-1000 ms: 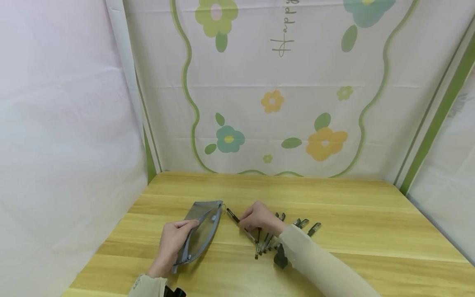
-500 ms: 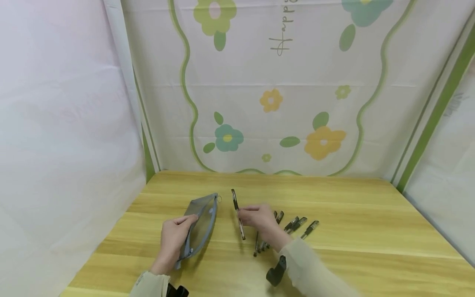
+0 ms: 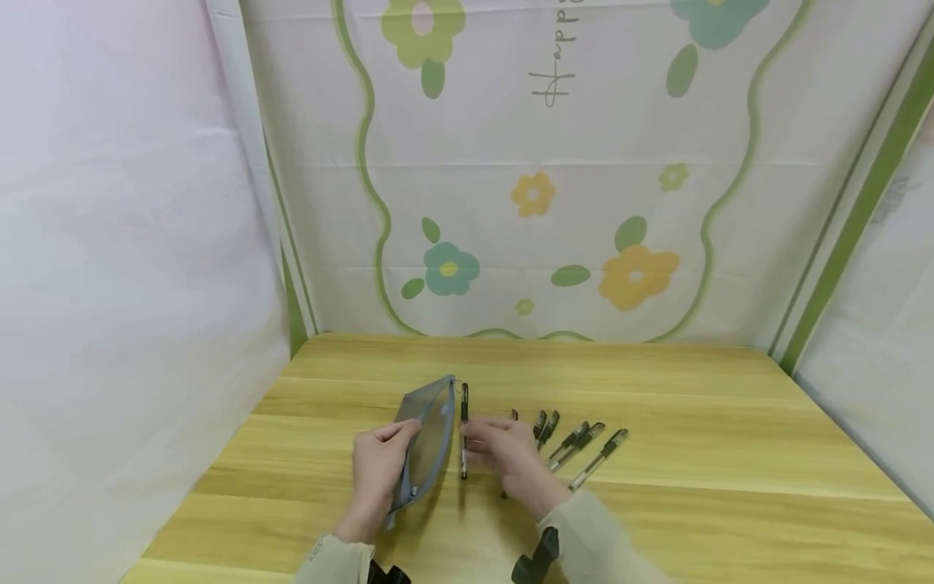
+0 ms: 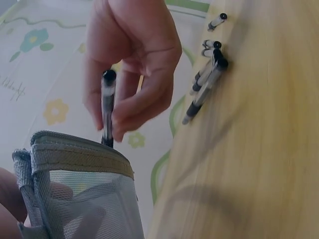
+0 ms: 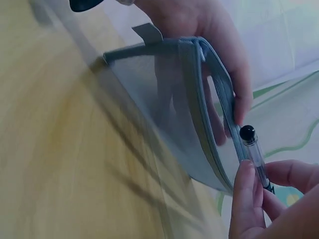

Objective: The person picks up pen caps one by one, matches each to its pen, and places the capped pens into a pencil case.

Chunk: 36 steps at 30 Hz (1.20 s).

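My left hand (image 3: 383, 470) pinches one edge of a grey-blue mesh zipper pouch (image 3: 432, 442), which is tilted with its mouth parted toward the right. A black-capped gel pen (image 3: 464, 438) stands nearly upright in the head view, pinched between the thumb and fingers of my right hand (image 3: 511, 462). It is just right of the pouch's mouth. In the right wrist view the pen (image 5: 253, 149) overlaps the zipper edge of the pouch (image 5: 174, 99). The left wrist view shows the pen (image 4: 108, 104) above the pouch's rim (image 4: 79, 157), its lower end hidden behind that rim.
Several similar pens (image 3: 576, 446) lie on the wooden table (image 3: 693, 519) to the right of my right hand, partly hidden by it. A flower-printed cloth (image 3: 569, 162) hangs behind the table's far edge, and white sheets close off both sides.
My right hand has lifted the pen off the pile, turned it more upright and brought it left. My left hand has shifted the pouch to the right, toward the pen.
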Each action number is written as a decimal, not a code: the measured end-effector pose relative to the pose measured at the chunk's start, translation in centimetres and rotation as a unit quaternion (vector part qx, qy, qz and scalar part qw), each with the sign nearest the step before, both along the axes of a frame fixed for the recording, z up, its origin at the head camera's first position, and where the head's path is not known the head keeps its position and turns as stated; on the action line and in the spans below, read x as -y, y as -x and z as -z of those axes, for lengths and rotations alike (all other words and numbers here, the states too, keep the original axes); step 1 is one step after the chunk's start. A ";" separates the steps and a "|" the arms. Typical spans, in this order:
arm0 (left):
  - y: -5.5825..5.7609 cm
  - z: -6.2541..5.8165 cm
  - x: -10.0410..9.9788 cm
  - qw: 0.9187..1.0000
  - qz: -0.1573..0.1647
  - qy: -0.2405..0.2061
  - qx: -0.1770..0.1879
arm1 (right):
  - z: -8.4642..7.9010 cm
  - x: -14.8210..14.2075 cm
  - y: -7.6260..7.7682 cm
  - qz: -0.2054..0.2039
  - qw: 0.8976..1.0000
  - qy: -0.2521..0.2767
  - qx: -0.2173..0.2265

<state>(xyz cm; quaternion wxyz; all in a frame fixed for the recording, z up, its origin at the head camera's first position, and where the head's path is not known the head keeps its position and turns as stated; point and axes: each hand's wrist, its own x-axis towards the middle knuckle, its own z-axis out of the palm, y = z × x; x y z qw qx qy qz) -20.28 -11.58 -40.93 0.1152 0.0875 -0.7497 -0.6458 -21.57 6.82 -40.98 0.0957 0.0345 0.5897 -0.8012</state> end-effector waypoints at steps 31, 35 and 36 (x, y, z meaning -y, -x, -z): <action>-0.6 0.3 -1.0 1.000 0.005 -0.017 -0.011 | 1.1 1.5 0.9 0.051 0.994 -0.045 -0.081; -0.6 0.3 -0.7 1.000 0.003 -0.023 -0.011 | 0.3 -0.5 1.6 0.079 0.989 -0.092 -0.082; -0.6 0.3 -0.7 1.000 0.004 -0.024 -0.012 | 0.2 -1.2 1.7 0.083 0.988 -0.105 -0.083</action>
